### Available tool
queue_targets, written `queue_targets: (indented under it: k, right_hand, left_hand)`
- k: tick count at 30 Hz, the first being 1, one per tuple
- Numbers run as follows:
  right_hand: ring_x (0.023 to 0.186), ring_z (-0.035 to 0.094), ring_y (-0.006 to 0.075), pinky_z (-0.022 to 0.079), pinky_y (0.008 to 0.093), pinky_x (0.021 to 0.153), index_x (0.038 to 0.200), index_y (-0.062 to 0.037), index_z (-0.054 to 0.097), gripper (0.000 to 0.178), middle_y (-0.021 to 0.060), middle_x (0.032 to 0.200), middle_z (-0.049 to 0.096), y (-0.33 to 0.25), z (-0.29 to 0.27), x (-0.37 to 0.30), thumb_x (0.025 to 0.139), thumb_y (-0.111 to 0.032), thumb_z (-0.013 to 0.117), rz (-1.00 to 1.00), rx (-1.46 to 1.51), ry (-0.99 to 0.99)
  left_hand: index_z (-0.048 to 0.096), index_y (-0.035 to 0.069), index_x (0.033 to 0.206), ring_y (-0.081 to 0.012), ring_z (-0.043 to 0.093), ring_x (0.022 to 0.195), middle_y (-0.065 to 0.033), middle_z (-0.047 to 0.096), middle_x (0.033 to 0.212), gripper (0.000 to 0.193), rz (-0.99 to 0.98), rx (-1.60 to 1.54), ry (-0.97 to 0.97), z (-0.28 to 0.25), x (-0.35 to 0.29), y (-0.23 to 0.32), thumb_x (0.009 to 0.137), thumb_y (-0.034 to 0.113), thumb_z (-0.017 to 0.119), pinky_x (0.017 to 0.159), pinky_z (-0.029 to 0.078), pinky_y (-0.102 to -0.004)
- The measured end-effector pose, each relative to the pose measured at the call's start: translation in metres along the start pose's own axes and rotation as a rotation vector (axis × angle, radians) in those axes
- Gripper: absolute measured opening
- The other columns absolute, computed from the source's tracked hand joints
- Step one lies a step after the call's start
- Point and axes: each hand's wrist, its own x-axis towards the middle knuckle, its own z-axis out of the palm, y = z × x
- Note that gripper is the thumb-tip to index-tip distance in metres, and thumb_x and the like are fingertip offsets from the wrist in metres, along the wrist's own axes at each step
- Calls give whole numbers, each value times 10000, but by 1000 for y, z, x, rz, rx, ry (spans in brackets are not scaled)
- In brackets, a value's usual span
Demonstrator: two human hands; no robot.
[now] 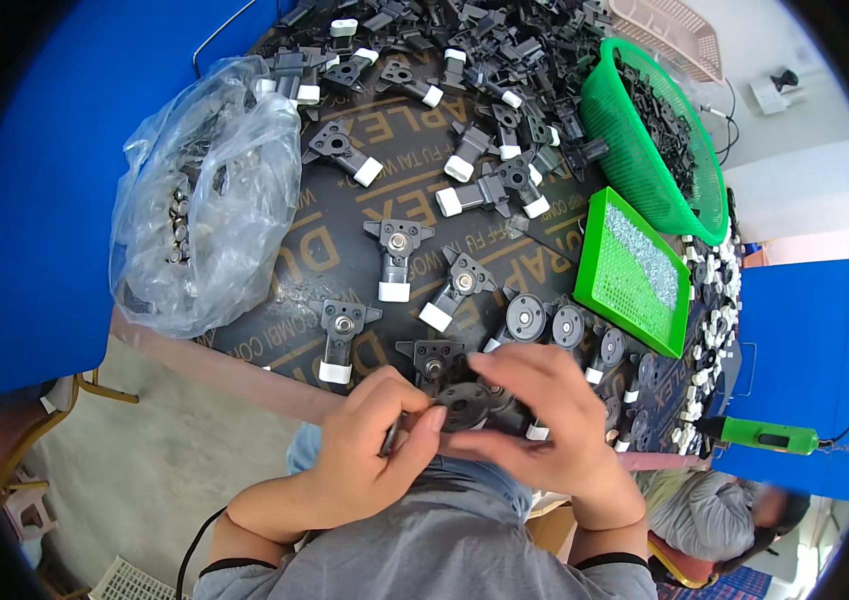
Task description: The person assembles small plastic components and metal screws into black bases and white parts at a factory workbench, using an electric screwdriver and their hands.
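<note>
Near the table's front edge, my left hand (380, 430) is closed, pinching a black plastic part with a round head (462, 403). My right hand (555, 415) curls around the other side of that head, its thumb lying along the lower edge and its index finger raised above. Fingers cover much of the part. Just beyond lies a black winged part with a metal centre (434, 366). Similar parts with white ends (395, 262) are spread out ahead, and several with round grey discs (526, 317) sit to the right.
A clear plastic bag of small metal pieces (205, 200) stands left. At right are a green tray of small silvery pieces (588, 262), a green basket of black parts (600, 105) and a hanging green power screwdriver (770, 437). Black parts heap at the back. Another person (710, 515) sits at right.
</note>
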Motion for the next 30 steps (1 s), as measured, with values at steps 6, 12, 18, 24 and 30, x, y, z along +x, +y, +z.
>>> queue_targets:
  k: [6, 12, 18, 24, 30]
  right_hand:
    - [949, 629, 308, 527, 380, 798, 1182, -19, 654, 630, 144, 1100, 628, 7, -4, 11, 595, -86, 870, -89, -170, -145]
    - [1036, 582, 322, 485, 394, 889, 1122, -54, 667, 561, 116, 1134, 619, 56, 1, 41, 604, -100, 877, 60, -357, -28]
    - [1037, 571, 325, 481, 399, 901, 1115, -53, 667, 539, 113, 1135, 625, 63, 8, 42, 623, -111, 879, 121, -362, -54]
    - [1035, 572, 326, 478, 403, 899, 1123, -52, 664, 522, 109, 1098, 644, 65, 5, 45, 640, -91, 858, 133, -331, -93]
    - [1021, 577, 322, 477, 401, 885, 1133, -64, 665, 532, 103, 1069, 657, 63, 3, 46, 637, -86, 856, 180, -314, -137]
  left_hand:
    - [581, 7, 987, -144, 479, 688, -61, 486, 786, 115, -29, -2, 51, -5, 7, 0, 893, 38, 640, 606, 404, -281]
    - [424, -15, 1413, -127, 423, 815, -78, 406, 1007, 519, -248, -457, 68, -25, 4, 9, 911, 58, 530, 704, 388, -255]
    - [431, -14, 1411, -157, 468, 921, -100, 422, 1150, 513, -107, -121, 80, -18, 1, 3, 918, 29, 571, 842, 407, -255]
    - [500, -6, 1340, -167, 500, 1044, -113, 437, 1226, 444, -36, -142, 68, -20, 4, -3, 916, -19, 630, 915, 433, -281]
    - [458, -13, 1421, -158, 508, 1087, -112, 413, 1262, 535, -176, -223, 31, -17, 5, 6, 914, -38, 629, 920, 499, -263]
